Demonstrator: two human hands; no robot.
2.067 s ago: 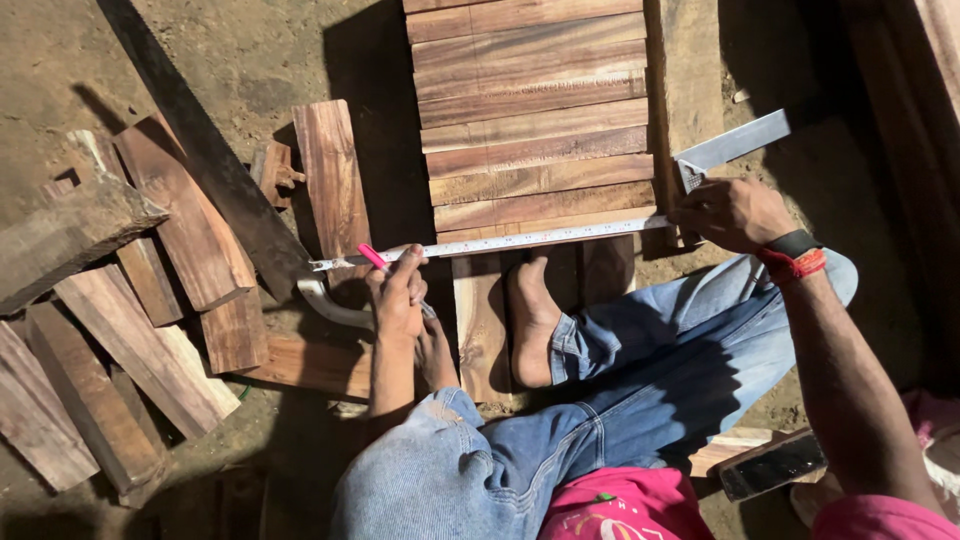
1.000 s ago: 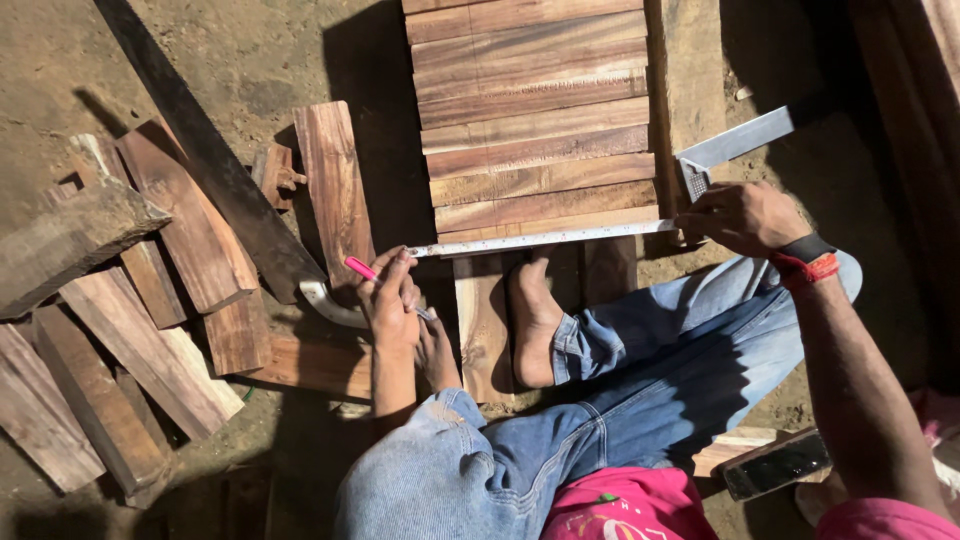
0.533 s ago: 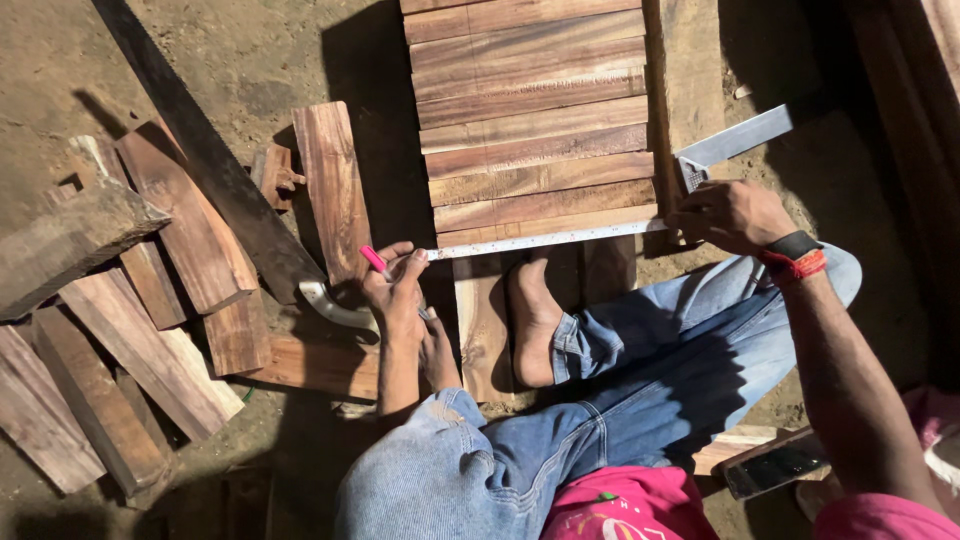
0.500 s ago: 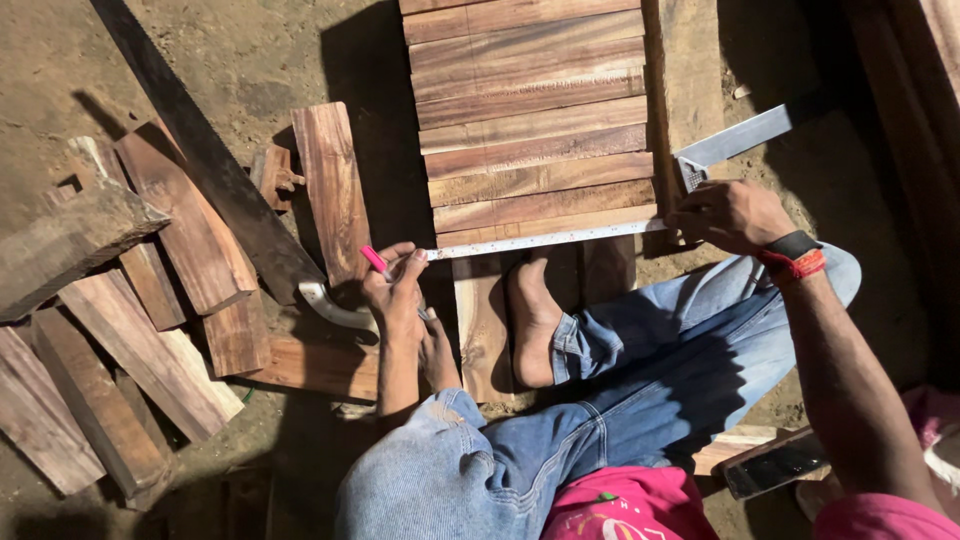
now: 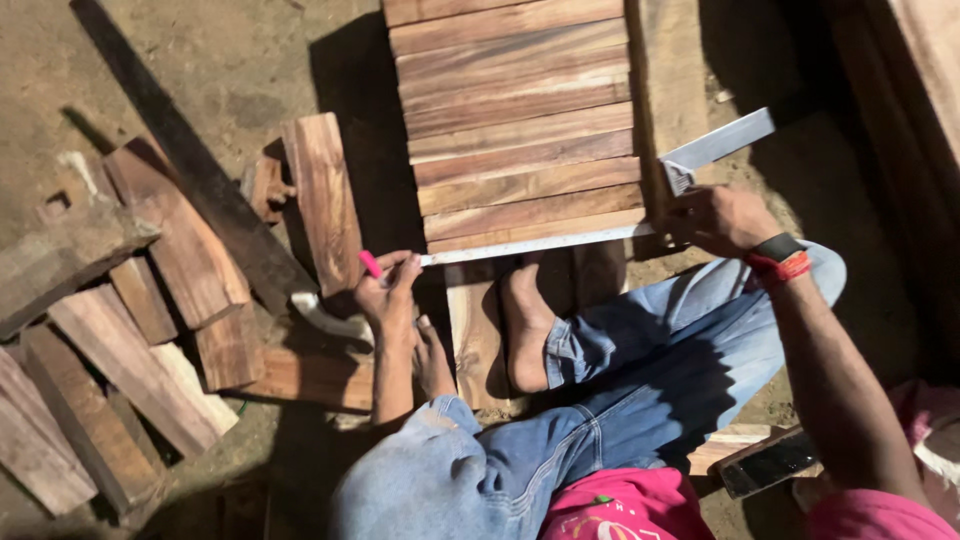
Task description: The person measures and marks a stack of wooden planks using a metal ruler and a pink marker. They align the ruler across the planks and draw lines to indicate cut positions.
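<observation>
Left hand (image 5: 388,292) pinches pink marker (image 5: 371,264); right hand (image 5: 722,218) steadies metal square (image 5: 640,200).

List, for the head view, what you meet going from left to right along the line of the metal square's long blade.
Heap of short wood offcuts → left hand with a pink pencil → long blade of the metal square → right hand on the square's corner → red and black wristband.
</observation>
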